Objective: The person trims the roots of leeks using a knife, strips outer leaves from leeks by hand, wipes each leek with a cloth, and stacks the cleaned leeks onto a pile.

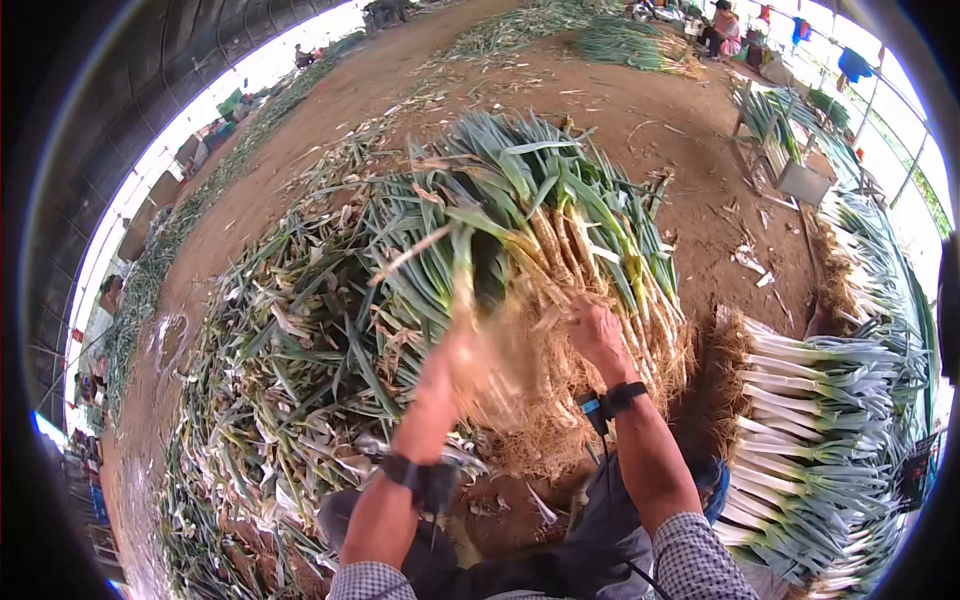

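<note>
My left hand [465, 360], smeared by motion, is closed around the lower stem of a leek [463, 275] whose leaves point up and away. Its root end is blurred below the hand. To the right, my right hand [598, 332] has its fingers pinched together over the stems of a pile of untrimmed leeks [555, 240]; what it holds, if anything, I cannot make out. Brown, dirty stems and tangled roots [545, 445] lie just under both hands, close to my knees.
A heap of stripped leaves [300, 350] spreads to the left. Clean white leeks [800, 410] are stacked in rows at the right, roots facing inward. A wooden frame [765, 150] holds more leeks. A person [720, 30] sits far back, beside another leek pile [635, 45].
</note>
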Available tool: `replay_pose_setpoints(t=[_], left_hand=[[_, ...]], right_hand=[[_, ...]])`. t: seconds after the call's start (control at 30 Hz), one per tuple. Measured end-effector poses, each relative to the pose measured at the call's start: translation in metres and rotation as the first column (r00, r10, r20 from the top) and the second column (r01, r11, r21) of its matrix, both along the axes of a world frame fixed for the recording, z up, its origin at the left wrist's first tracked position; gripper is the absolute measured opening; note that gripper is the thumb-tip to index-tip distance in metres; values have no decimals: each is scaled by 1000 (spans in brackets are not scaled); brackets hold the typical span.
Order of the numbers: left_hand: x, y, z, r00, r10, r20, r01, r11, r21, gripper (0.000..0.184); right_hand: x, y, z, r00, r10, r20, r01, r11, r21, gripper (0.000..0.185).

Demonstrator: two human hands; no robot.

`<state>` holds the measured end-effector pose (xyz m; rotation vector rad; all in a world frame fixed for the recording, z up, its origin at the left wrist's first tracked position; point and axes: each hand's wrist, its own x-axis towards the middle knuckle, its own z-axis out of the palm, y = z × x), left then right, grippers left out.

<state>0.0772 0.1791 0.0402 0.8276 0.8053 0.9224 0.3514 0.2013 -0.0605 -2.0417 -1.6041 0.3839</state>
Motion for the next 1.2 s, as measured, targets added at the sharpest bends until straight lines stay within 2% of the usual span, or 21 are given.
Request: replay_pose_setpoints(t=[0.03,0.13,0.2,0.23,0.3,0.33,0.4,0.43,0.47,0.5,0.53,0.6,0.63,0.67,0.77,0.83,0.93,0.97,1.07,1.17,1.2], left_hand=[[8,-19,-7,988,10,-152,-21,997,-70,30],[-15,-40,-34,925,27,-378,-43,998,-34,25],[-32,-43,38,977,-30,-209,-7,985,-174,26],[-52,-43,49,971,-95,-221,65,988,-140,29],[-85,-53,62,868,-129,-479,139,990,-15,30],[-98,-63,65,791,-135,-597,187,982,26,31],[-118,-93,88,738,-128,-663,196,980,29,31],[-130,-107,97,688,-107,-718,205,977,52,31],[-142,-119,101,636,-84,-767,216,974,73,31],[-156,-129,96,650,-75,-756,207,975,82,31],[-163,-143,99,623,-54,-781,219,970,107,31],[-176,-170,108,564,-2,-826,247,955,166,31],[-188,-185,93,594,17,-804,212,961,178,33],[-195,-197,96,466,55,-883,267,943,199,34],[-222,-232,68,414,259,-873,260,885,386,34],[-240,-243,37,385,363,-848,195,866,460,38],[-249,-236,-9,523,470,-711,51,816,576,42],[-248,-233,-11,539,423,-728,79,835,544,45],[-230,-201,-35,810,330,-484,-170,923,346,42],[-226,-153,-32,886,399,-235,-259,847,463,43],[-224,-143,-28,905,380,-191,-299,887,352,44]], right_hand=[[-1,-2,5,1000,-14,-28,13,1000,-21,38],[-2,-5,2,999,15,-28,-15,1000,13,44],[-5,-9,10,999,-20,47,18,998,53,46],[-12,-10,14,989,-61,134,30,974,223,40],[-21,-9,31,963,-118,241,-10,881,473,25],[-34,-12,44,994,-32,108,-25,870,492,23],[-65,-19,62,976,153,-154,-50,848,527,21],[-81,-17,43,803,391,-451,-172,875,453,25],[-104,-38,69,618,379,-689,-344,918,196,31],[-124,-48,67,420,413,-808,-499,849,175,33],[-156,-59,70,305,341,-889,-503,851,154,34],[-212,-73,73,74,261,-962,-472,859,197,35],[-234,-74,65,-40,264,-964,-424,869,255,36],[-249,-68,58,-89,240,-967,-400,880,255,36],[-292,-54,53,-223,216,-951,-352,891,285,37],[-301,-58,81,-138,238,-961,-369,888,273,32],[-322,-58,126,-97,251,-963,-429,863,268,28],[-328,-49,121,-100,246,-964,-429,864,265,29],[-340,-45,120,-16,308,-951,-441,852,283,27],[-344,-53,98,82,306,-948,-537,815,217,24],[-344,-54,86,102,313,-944,-565,800,204,24]])
